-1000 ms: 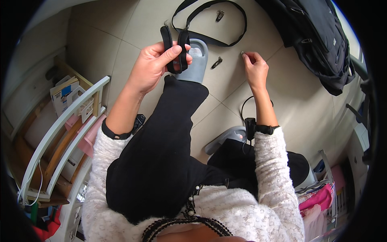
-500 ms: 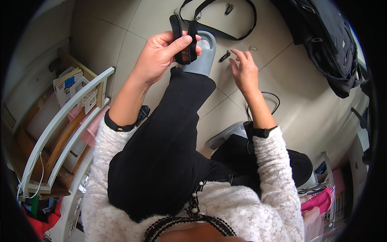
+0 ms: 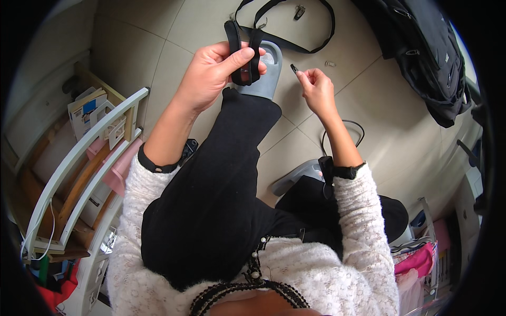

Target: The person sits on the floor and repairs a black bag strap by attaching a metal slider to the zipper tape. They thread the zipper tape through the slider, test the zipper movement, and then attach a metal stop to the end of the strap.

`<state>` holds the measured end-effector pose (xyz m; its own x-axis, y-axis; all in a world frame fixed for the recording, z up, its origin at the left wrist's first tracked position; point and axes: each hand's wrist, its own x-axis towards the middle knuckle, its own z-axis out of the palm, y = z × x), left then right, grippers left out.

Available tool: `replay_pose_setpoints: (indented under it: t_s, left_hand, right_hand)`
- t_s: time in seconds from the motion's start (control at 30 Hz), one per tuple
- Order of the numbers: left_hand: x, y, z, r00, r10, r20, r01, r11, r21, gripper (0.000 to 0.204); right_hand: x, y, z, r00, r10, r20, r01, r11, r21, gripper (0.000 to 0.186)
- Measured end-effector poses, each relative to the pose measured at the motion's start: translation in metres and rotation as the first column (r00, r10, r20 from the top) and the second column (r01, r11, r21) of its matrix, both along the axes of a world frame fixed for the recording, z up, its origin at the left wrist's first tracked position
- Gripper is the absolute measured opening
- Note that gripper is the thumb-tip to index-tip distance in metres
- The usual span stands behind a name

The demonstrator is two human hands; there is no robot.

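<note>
My left hand (image 3: 215, 70) is closed on a black zipper tape (image 3: 232, 35), bent into a loop with its teeth showing along one strip. The zipper hangs over the toe of a grey slipper (image 3: 263, 84). To the right, my right hand (image 3: 318, 90) pinches a small black zipper slider (image 3: 294, 68) between thumb and forefinger, just above the floor. Its far end sticks out past the fingertips. Close by lies a small pale metal piece (image 3: 330, 63). Another black slider (image 3: 299, 11) rests farther away, inside the curve of a black strap (image 3: 334, 26).
A black backpack (image 3: 421, 58) lies on the tiled floor (image 3: 369, 105) at the far right. On the left stands a white-railed shelf (image 3: 79, 139) with books and boxes. A thin black cord loop (image 3: 362, 131) lies near my right forearm. Pink clothes (image 3: 416, 263) sit at lower right.
My right hand has closed on the black slider that lay on the floor and tilted it up slightly. The left hand keeps its hold on the zipper, almost unmoved.
</note>
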<state>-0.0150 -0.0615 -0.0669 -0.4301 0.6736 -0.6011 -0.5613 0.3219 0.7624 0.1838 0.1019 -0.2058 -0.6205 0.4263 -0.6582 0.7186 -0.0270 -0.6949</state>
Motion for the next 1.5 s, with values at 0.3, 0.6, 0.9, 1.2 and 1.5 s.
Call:
replay_pose_setpoints:
  t_s: [0.3,0.6,0.9,1.2,1.5]
  left_hand:
    - [0.003,0.009,0.009,0.998,-0.045,-0.046,0.044,0.999,-0.018,0.028]
    - [0.016,0.033,0.019,0.997,-0.071,-0.030,0.072,0.997,0.019,0.023]
    - [0.019,0.038,0.029,0.988,-0.144,-0.055,0.147,0.987,0.056,0.020]
    - [0.018,0.044,0.032,0.986,-0.162,-0.049,0.166,0.983,0.076,0.018]
    - [0.016,0.045,0.038,0.989,-0.134,-0.055,0.137,0.988,0.065,0.017]
  right_hand:
    - [-0.028,0.012,0.084,0.852,-0.504,-0.139,0.157,0.501,-0.851,0.025]
    - [-0.025,0.018,0.126,0.781,-0.557,-0.283,0.056,0.514,-0.856,0.018]
    - [-0.019,0.019,0.136,0.686,-0.580,-0.440,0.038,0.632,-0.774,0.020]
    - [-0.021,0.013,0.140,0.700,-0.288,-0.654,0.111,0.948,-0.299,0.019]
    - [-0.030,-0.006,0.154,0.678,-0.463,-0.571,0.318,0.885,-0.339,0.016]
